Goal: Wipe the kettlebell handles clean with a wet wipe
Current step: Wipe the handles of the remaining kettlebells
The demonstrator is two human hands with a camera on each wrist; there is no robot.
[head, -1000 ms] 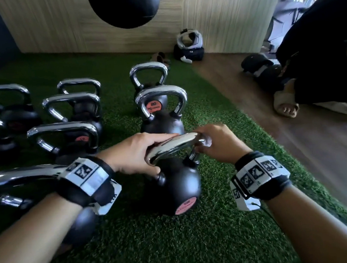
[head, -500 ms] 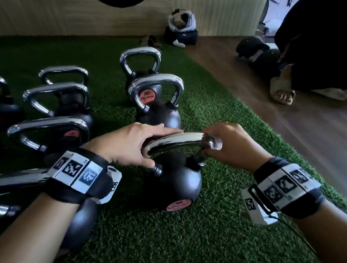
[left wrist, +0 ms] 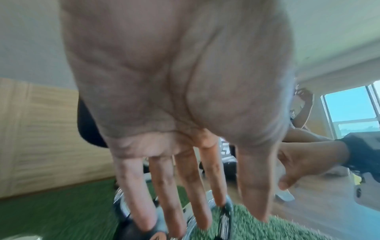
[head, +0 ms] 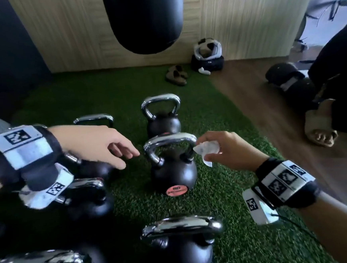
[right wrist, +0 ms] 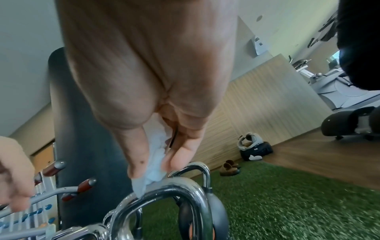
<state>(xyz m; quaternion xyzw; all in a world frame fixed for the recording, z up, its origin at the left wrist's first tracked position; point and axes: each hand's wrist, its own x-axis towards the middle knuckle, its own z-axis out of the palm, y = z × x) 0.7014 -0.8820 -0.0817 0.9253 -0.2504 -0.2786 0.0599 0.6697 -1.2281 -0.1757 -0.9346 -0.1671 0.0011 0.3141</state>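
Note:
Several black kettlebells with chrome handles stand on green turf. The middle kettlebell has a chrome handle between my two hands. My right hand pinches a crumpled white wet wipe against the handle's right corner; in the right wrist view the wet wipe touches the top of the chrome handle. My left hand hovers just left of the handle, fingers relaxed and holding nothing; its straight fingers show in the left wrist view. A nearer kettlebell stands in front.
A black punching bag hangs ahead by a wooden wall. Brown sandals and a headset on a black case lie at the turf's far edge. A seated person's sandalled foot rests on the wooden floor at right.
Both hands left the near kettlebell's handle and moved forward to the following one. My left hand let go and opened; my right hand now holds the wipe at that handle's right corner.

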